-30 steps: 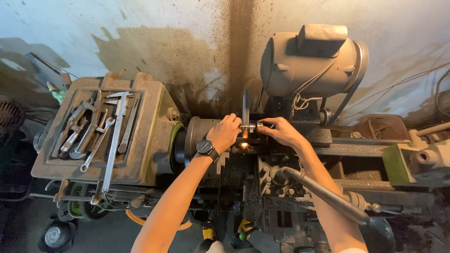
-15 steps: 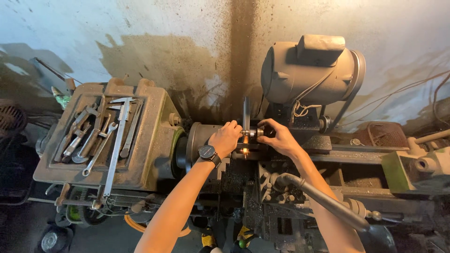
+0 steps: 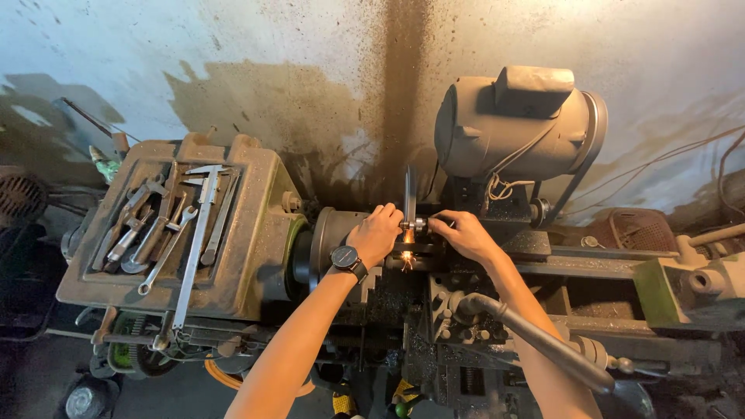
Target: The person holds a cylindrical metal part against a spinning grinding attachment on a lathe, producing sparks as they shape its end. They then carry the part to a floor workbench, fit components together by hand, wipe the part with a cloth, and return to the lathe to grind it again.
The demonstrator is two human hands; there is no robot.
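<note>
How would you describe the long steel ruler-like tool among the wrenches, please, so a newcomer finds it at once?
Start at the lathe's rusty headstock cover, left of the left hand. Wrenches lie piled there; the caliper-like steel rule runs lengthwise through them. It is the longest, straightest, brightest piece, with a crossbar at its far end.

Grimy matt metal lathe [image 3: 256, 256], dull steel wrenches [image 3: 167, 233], rough stained wall [image 3: 256, 70]

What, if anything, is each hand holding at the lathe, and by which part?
Both the left hand and right hand close around a small metal part beside the chuck, one at each end. The exact grip is hidden by the fingers.
</note>
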